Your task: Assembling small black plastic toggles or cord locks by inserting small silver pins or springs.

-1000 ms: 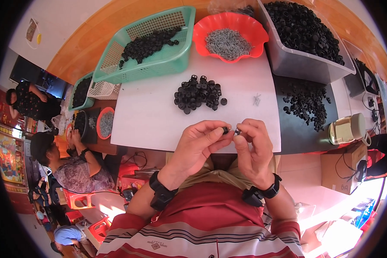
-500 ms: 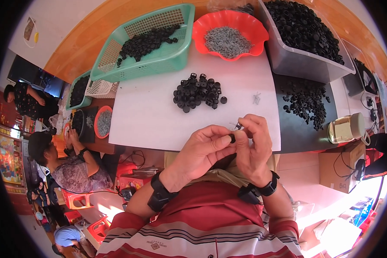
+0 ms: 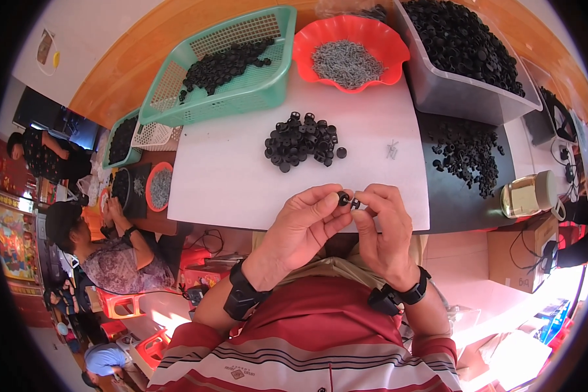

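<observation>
Close to the table's near edge, my left hand (image 3: 309,219) pinches a small round black plastic cap (image 3: 343,198) between thumb and fingers. Just to its right, my right hand (image 3: 385,230) grips a second small black plastic piece (image 3: 355,204) at its fingertips. The two parts are almost touching; whether they meet, I cannot tell. Beyond my hands, a heap of black round caps (image 3: 300,140) lies on the white sheet (image 3: 222,176), with one loose cap (image 3: 341,153) beside it. A few grey metal pins or screws (image 3: 392,149) lie right of the heap.
Along the back stand a green basket (image 3: 242,98) of black parts, a red bowl (image 3: 300,52) of grey screws and a grey bin (image 3: 451,104) full of black caps. Small black parts (image 3: 467,157) and a jar (image 3: 528,196) are at right. A person (image 3: 121,255) works at left.
The black cap in my left hand has risen slightly and turned. My right hand's piece has come down beside it, and the thin metal bit at those fingertips no longer shows.
</observation>
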Demonstrator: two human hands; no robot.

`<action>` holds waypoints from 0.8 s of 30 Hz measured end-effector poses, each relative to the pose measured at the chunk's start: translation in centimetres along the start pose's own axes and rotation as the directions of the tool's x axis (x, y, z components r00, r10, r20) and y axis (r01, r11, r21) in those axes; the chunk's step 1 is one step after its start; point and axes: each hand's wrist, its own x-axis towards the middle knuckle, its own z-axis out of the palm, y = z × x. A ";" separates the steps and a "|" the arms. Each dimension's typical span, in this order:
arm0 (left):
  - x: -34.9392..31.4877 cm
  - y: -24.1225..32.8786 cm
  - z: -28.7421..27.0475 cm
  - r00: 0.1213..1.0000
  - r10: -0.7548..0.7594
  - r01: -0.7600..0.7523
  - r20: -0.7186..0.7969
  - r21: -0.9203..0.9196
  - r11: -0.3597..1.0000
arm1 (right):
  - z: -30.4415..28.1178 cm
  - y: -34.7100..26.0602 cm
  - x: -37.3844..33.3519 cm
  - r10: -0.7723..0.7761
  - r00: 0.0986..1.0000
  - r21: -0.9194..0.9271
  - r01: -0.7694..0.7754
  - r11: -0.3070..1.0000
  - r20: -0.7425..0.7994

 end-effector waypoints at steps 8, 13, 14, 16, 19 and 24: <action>0.0 0.0 0.1 1.000 0.006 -0.006 0.004 0.018 1.000 | 0.0 -0.2 0.0 0.014 0.999 -0.061 -0.012 0.998 0.029; 0.0 -0.2 0.4 1.000 0.023 -0.021 -0.014 0.073 0.997 | -0.1 -0.4 0.0 0.029 0.998 -0.104 -0.024 0.994 0.047; 0.0 -0.2 0.5 1.000 0.024 -0.023 -0.015 0.080 0.997 | -0.1 -0.4 0.1 0.029 0.998 -0.105 -0.024 0.994 0.047; 0.0 -0.3 0.3 0.999 0.032 -0.030 -0.014 0.088 0.996 | -0.2 -0.6 0.1 0.028 0.999 -0.108 -0.022 0.994 0.047; 0.1 -0.5 0.3 0.999 0.052 -0.051 -0.007 0.102 0.993 | 0.0 -0.5 0.1 0.008 1.000 -0.083 -0.007 0.997 0.007; 0.2 -1.0 0.2 0.996 0.095 -0.094 0.004 0.113 0.989 | -0.2 -0.7 -0.1 0.032 0.999 -0.045 -0.034 0.998 -0.026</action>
